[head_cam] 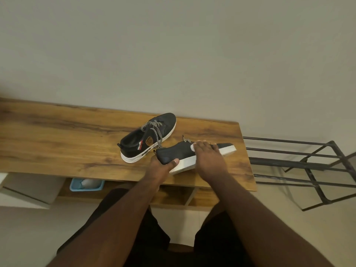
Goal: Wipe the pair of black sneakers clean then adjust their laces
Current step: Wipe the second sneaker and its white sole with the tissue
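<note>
Two black sneakers with white soles and black-and-white laces are on a wooden table. The far sneaker stands upright with loose laces. The near sneaker is tipped on its side, sole toward me. My left hand grips its heel. My right hand presses a small white cloth against its upper; only a corner of the cloth shows under my fingers.
A black metal rack stands right of the table. Under the table a shelf holds a light blue tray with something white in it. A wall runs right behind the table. A white box sits at lower left.
</note>
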